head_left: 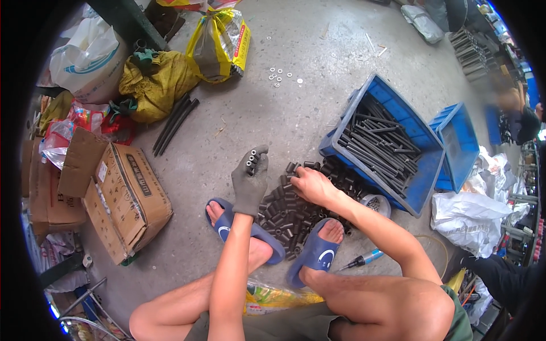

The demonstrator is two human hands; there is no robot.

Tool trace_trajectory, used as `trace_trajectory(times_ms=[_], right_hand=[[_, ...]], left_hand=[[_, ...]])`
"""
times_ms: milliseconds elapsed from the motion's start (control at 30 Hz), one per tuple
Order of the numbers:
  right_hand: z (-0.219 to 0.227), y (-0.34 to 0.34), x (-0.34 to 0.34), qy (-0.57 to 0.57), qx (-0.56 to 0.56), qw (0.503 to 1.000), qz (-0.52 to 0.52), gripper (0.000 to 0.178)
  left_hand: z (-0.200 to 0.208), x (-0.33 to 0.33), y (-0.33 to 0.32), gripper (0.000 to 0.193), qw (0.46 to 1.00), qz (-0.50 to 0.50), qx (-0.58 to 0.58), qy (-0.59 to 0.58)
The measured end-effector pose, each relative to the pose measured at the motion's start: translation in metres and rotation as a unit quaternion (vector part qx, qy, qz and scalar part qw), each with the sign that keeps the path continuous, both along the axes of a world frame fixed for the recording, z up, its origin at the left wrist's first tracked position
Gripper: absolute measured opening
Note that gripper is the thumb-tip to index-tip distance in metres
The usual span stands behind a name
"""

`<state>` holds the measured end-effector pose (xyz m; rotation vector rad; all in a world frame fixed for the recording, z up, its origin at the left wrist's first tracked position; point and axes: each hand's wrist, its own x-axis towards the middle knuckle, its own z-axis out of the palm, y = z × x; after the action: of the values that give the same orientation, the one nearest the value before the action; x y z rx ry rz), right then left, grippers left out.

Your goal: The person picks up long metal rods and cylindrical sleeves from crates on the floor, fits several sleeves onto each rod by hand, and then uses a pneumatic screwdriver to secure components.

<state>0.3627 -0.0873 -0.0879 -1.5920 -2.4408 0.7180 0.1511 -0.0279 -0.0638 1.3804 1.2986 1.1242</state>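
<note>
My left hand [250,184], in a grey glove, is raised over the far left side of a pile of short black tubes [277,211]. Its fingers curl around several small pieces with pale, ring-shaped ends [251,161]. My right hand [314,186] is bare and reaches to the pile's far edge. There its fingers are drawn together against the black tubes; whatever lies between the fingertips is hidden. The pile spreads on the floor between and beyond my feet in blue slippers [322,247].
A blue crate [430,152] of long black tubes stands right of the pile, with a small round tub [377,204] beside it. A blue-handled screwdriver-like tool [367,257] lies near my right foot. Open cardboard box [149,184] at left; loose washers [278,74] lie farther off.
</note>
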Motion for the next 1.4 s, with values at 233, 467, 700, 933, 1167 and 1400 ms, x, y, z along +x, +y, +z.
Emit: trace_trajectory(times_ms=[233, 467, 700, 933, 1167, 1400], right_hand=[[0.01, 0.008, 0.011, 0.061, -0.032, 0.997, 0.027, 0.025], [0.004, 0.002, 0.006, 0.117, 0.052, 0.991, -0.035, 0.033], [0.076, 0.011, 0.019, 0.271, 0.006, 0.942, -0.2, 0.029], [0.169, 0.04, 0.007, 0.229, 0.079, 0.968, -0.06, 0.03], [0.177, 0.046, 0.006, 0.13, 0.104, 0.985, -0.033, 0.03], [0.166, 0.062, 0.009, 0.149, 0.162, 0.975, 0.022, 0.03]], left_hand=[[0.005, 0.001, 0.0, 0.02, 1.0, -0.002, -0.01, 0.012], [0.006, 0.003, 0.001, 0.022, 1.0, -0.014, -0.006, 0.006], [0.025, 0.007, 0.002, 0.025, 0.996, -0.067, 0.006, 0.049], [0.024, 0.011, 0.002, 0.044, 0.981, -0.149, 0.027, 0.118], [0.018, 0.017, 0.002, 0.041, 0.992, -0.085, 0.004, 0.091], [0.026, 0.008, 0.028, 0.029, 0.97, -0.214, -0.03, 0.111]])
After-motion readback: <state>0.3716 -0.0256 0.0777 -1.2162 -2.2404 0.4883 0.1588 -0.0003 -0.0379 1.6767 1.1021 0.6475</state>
